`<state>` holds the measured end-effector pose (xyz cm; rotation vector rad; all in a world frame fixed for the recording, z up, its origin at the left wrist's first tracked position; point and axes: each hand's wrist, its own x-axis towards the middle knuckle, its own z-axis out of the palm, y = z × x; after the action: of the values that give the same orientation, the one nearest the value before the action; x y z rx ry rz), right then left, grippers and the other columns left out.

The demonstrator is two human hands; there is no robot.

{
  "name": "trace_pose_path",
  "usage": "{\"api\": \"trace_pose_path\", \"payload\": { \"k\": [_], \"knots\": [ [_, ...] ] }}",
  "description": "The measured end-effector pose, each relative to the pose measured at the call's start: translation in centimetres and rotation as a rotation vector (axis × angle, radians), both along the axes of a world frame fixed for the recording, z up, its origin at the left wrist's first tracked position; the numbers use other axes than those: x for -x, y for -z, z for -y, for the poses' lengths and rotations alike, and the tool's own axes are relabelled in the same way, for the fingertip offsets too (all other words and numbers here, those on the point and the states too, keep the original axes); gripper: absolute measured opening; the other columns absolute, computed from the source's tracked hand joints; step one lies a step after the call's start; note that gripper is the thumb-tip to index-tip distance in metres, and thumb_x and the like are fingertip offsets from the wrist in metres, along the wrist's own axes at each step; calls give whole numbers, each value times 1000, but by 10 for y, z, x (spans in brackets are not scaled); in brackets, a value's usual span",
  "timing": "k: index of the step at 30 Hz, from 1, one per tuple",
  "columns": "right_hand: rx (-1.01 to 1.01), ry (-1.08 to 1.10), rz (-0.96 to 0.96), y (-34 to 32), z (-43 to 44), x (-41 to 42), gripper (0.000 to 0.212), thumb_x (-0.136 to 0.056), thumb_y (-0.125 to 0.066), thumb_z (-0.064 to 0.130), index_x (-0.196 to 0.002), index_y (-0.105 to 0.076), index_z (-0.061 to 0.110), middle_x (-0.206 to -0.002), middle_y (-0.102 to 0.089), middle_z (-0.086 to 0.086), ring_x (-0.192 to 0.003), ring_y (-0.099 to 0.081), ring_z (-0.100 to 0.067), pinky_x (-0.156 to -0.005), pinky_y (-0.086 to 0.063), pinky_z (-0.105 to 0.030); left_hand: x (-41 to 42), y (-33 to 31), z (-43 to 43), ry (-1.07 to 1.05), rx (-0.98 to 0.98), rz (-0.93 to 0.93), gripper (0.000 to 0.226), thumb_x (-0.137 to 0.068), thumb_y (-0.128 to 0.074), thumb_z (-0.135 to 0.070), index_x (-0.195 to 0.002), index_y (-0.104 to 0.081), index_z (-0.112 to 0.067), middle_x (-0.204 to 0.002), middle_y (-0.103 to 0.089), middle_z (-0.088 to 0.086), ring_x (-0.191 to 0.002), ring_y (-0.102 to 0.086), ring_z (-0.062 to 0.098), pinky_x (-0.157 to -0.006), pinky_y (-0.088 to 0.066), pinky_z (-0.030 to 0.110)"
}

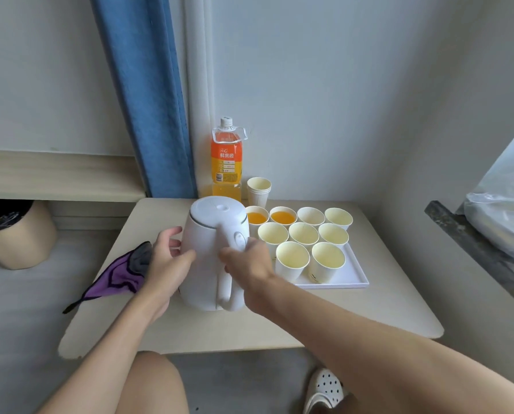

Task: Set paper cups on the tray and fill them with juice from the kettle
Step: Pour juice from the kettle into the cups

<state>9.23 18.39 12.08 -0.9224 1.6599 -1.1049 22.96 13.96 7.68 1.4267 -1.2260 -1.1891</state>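
A white kettle [207,234] stands upright on the table, lid closed, just left of the white tray [355,271]. My right hand [246,262] is closed around the top of its handle. My left hand [166,255] rests flat against the kettle's left side, fingers spread. On the tray stand several paper cups. The two at the back left, one cup [256,218] and its neighbour [283,218], hold orange juice. The others, such as the front cup [292,258], show only pale insides.
A juice bottle [226,158] and a stack of spare paper cups [258,192] stand at the back by the wall. A purple cloth [116,277] hangs over the table's left edge. A blue curtain [148,94] hangs behind. A dark ledge [476,249] runs along the right.
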Motion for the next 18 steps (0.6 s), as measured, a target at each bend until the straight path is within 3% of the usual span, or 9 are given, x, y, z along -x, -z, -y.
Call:
{"api": "trace_pose_path", "payload": {
  "k": [4,6,9,12,14,16,18],
  "knots": [
    [77,-42,-79,-46,-23,31,8,-84,-61,7,-77,-58,11,-66,-55,-2,-59,-53,-17,-52,-41,-20,15,-16,-5,-10,33,-136,64,-73,-50,-30,-135,-57,-20,-122,-68,3,-100,-62,16,-76,-48,33],
    [93,-23,-84,-70,-32,50,14,-85,-60,4,-73,-58,12,-61,-54,-2,-53,-51,-15,-48,-41,-18,28,-23,-7,20,53,-171,56,-82,-52,-37,-135,-57,-21,-125,-68,1,-117,-63,17,-93,-49,39],
    [127,2,-133,-101,-41,81,13,-83,-61,-1,-72,-61,7,-59,-53,-5,-54,-50,-18,-57,-42,-24,57,-36,-12,128,122,-230,29,-103,-52,-33,-129,-60,-22,-115,-71,-8,-106,-65,7,-86,-49,33],
    [129,-13,-226,-129,-44,115,12,-82,-59,-5,-74,-61,4,-60,-52,-7,-55,-49,-19,-56,-42,-24,97,-48,-18,242,125,-274,51,-87,-57,-46,-133,-55,-25,-119,-70,-5,-104,-68,8,-78,-50,27],
    [128,0,-287,-144,-41,141,16,-80,-57,-8,-70,-58,4,-60,-51,-8,-57,-49,-20,-57,-42,-25,123,-53,-21,305,128,-282,57,-76,-66,-51,-128,-51,-34,-124,-68,-1,-109,-68,10,-84,-53,27],
    [135,26,-346,-153,-36,167,11,-78,-57,-9,-73,-59,1,-64,-52,-10,-62,-51,-22,-63,-44,-31,150,-48,-19,367,130,-280,66,-74,-78,-46,-131,-47,-34,-129,-65,-3,-115,-65,9,-90,-55,26],
    [133,62,-395,-158,-29,190,14,-76,-57,-9,-85,-63,0,-73,-52,-12,-69,-52,-22,-68,-43,-35,176,-45,-15,411,151,-270,64,-88,-81,-25,-138,-41,-27,-134,-61,-4,-115,-61,3,-82,-53,12]
  ]
}}
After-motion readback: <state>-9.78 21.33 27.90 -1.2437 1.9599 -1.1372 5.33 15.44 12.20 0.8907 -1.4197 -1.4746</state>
